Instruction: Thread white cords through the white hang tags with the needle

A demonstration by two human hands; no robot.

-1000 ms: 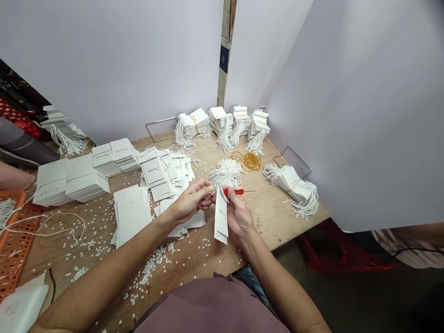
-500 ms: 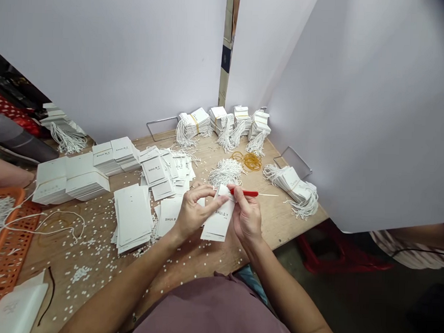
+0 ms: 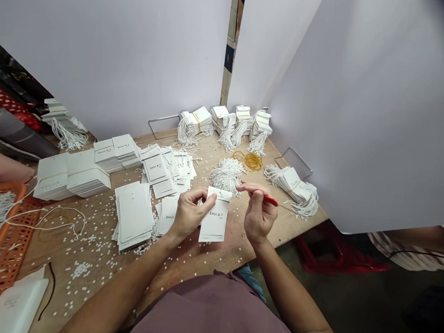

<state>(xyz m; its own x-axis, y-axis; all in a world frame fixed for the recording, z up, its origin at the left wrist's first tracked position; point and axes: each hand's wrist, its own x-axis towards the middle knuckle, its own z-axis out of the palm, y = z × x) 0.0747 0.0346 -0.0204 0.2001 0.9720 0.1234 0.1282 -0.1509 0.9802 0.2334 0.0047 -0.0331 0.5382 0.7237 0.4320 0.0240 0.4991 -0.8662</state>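
Observation:
My left hand [image 3: 191, 212] pinches a white hang tag [image 3: 214, 225] printed SHUI.B.Y, thumb on its upper left side; another tag edge shows along its bottom. My right hand [image 3: 259, 215] is just right of the tag, apart from it, curled round a red-handled needle tool [image 3: 270, 200] whose thin metal shaft points right. Its index finger reaches left towards the pile of white strings [image 3: 227, 174] behind. Loose white tags [image 3: 133, 214] lie in a stack left of my left hand, with more printed tags [image 3: 157, 168] spread behind.
Banded bundles of strung tags [image 3: 200, 120] line the back panels, with another bundle [image 3: 293, 182] at right. Yellow rubber bands [image 3: 252, 162] lie near the strings. Banded tag blocks [image 3: 87, 182] and an orange basket [image 3: 14, 260] stand left. Small white paper dots litter the table.
My right hand has moved right, away from the tag, taking the red-handled tool with it. My left hand still holds the tag, shifted slightly left, with its top now uncovered.

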